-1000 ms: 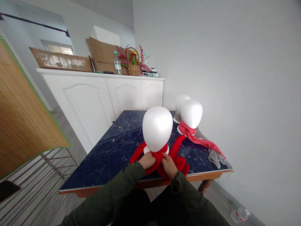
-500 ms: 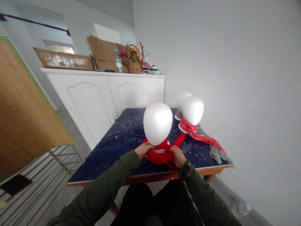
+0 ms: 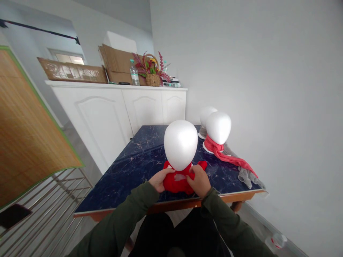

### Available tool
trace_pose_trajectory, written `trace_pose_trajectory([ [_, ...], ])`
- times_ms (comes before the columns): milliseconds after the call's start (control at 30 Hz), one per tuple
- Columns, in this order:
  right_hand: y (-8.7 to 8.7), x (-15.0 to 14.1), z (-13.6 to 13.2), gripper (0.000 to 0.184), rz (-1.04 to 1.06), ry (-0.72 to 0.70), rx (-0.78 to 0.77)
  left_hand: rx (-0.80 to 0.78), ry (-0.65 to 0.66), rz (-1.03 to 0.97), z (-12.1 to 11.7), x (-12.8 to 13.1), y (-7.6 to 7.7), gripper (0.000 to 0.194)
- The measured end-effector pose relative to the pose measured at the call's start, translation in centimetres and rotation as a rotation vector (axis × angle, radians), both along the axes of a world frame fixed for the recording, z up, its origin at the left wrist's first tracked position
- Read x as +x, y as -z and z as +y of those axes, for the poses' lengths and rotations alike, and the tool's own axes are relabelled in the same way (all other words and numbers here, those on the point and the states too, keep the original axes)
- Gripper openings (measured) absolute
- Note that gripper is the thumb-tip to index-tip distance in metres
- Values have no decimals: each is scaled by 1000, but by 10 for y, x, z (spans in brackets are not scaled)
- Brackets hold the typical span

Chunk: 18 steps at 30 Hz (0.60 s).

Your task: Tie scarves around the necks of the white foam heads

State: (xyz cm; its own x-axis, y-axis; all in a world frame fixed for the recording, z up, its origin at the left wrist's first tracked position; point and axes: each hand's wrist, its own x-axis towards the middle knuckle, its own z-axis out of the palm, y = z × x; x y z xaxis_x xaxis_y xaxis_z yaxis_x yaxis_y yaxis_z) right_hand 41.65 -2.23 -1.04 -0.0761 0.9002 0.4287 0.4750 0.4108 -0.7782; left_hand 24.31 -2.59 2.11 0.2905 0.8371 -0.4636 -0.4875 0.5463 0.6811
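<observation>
A white foam head (image 3: 180, 143) stands near the front edge of a dark blue marbled table (image 3: 134, 164). A bright red scarf (image 3: 175, 182) is bunched around its base. My left hand (image 3: 160, 178) grips the scarf at the left of the base. My right hand (image 3: 198, 181) holds the scarf's right side, fingers closed over the cloth. Both sleeves are dark green.
Two more foam heads stand behind on the right: one (image 3: 218, 127) wears a pinkish-red scarf (image 3: 232, 160), one (image 3: 206, 113) sits behind it with grey cloth (image 3: 246, 175) trailing. White cabinets (image 3: 115, 110) hold cardboard, a bottle and a flower basket (image 3: 152, 76). A metal rack (image 3: 45, 203) stands at the left.
The scarf's long ends, spread left and right a second ago, are now gathered into a tight bundle at the head's base. Both hands have closed in towards each other.
</observation>
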Motion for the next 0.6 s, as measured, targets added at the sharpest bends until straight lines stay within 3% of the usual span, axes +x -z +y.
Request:
trace_pose_trajectory([
  [100, 3, -21, 0, 10, 261, -279, -432, -21, -31, -149, -10, 8, -3, 11],
  [167, 3, -30, 9, 15, 403, -366, -633, -57, -76, -262, -16, 11, -10, 10],
  [267, -1, -37, 23, 12, 531, -373, -734, -149, -121, -392, -28, 10, -26, 13],
  [400, -7, -46, 31, 14, 706, -375, -857, -236, 38, -415, -54, 13, -39, 11],
  [467, -7, -50, 31, 16, 775, -371, -900, -204, 90, -323, -71, 21, -33, 13],
  [600, 0, -54, 32, 25, 879, -330, -973, -171, 126, -150, -105, 46, -6, 14],
])
